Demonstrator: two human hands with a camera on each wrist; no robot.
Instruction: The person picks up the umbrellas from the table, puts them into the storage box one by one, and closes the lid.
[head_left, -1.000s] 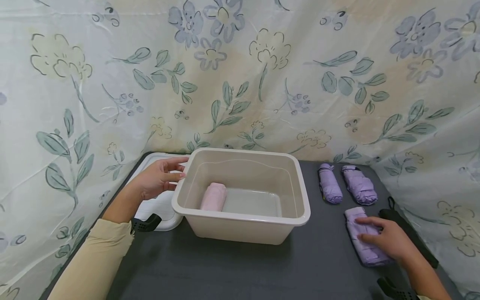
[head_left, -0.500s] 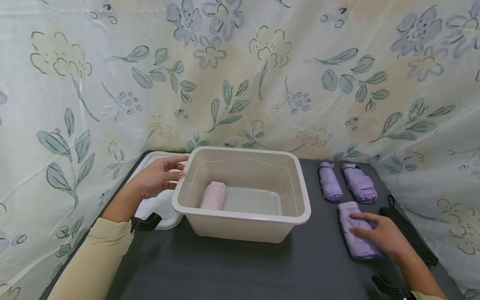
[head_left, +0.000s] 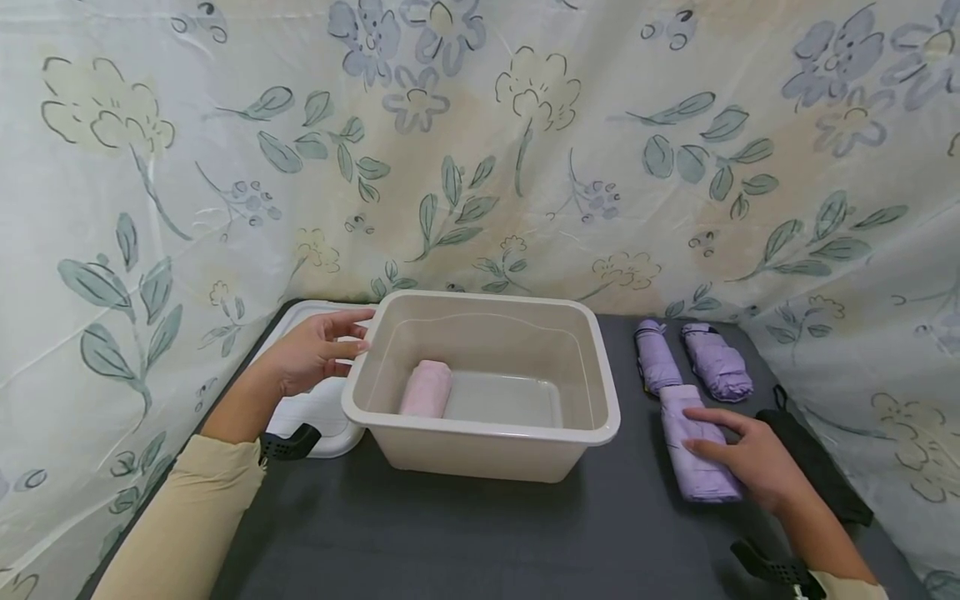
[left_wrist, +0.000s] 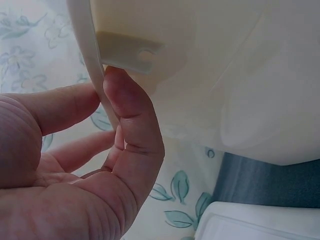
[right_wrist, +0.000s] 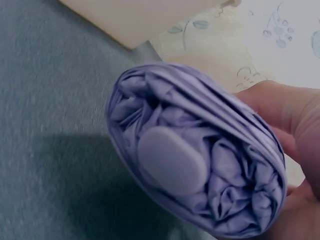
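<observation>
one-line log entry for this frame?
left hand: holds bin rim | right hand: grips purple umbrella on table | in bin: pink umbrella

A pink folded umbrella (head_left: 427, 388) lies inside the tub, at its left end. Left of the tub sits a white lid (head_left: 315, 408). Right of the tub, two purple umbrellas (head_left: 654, 356) (head_left: 716, 362) and a black one (head_left: 817, 467) lie on the dark surface (head_left: 480, 542). A floral cloth (head_left: 480, 150) hangs behind the tub.
</observation>
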